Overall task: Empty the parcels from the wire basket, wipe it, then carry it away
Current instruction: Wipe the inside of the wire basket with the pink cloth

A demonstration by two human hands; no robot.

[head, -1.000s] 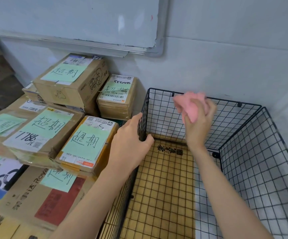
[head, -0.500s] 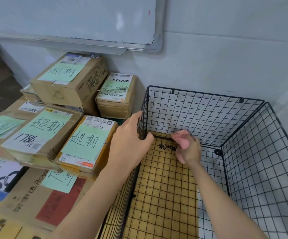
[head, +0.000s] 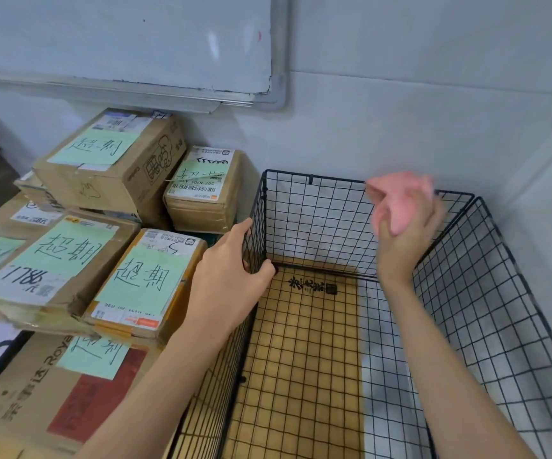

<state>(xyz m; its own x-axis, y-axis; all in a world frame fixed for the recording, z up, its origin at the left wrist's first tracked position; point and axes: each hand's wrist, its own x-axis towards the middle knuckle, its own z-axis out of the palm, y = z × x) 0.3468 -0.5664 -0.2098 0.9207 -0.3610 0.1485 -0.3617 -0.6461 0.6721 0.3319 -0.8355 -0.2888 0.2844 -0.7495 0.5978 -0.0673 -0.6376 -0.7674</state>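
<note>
Wire basket [head: 506, 293] sits in the corner of the room, its far and right sides close to the white wall [head: 400, 111]. The parcels [head: 142, 279] are stacked just beside its left side, below a whiteboard [head: 119, 38]. No parcel shows inside it, though its near end runs out of view, so emptying looks done and wiping is the step in hand. The left hand [head: 228, 279] is clamped on the top wire of the left side near the far-left corner, thumb on the inner face and fingers on the outer, which steadies the frame. The right hand [head: 403, 240] is closed round a bunched pink cloth [head: 400, 200] up at the far rim, toward the far-right corner. It is blurred, so I cannot tell whether the cloth touches the wire. To do this well, I judge the cloth should be wrapped over the rim wire and drawn along it from corner to corner. It should then be worked down each side in overlapping passes, since thin mesh offers little surface and a bunched cloth can skip the crossings or snag on them. The brace at the left side matters, because a light basket is likely to slide or flex under pressure. The floor, through which a yellow surface [head: 301, 359] shows, seems best left for last so that dust falls onto unwiped mesh.
</note>
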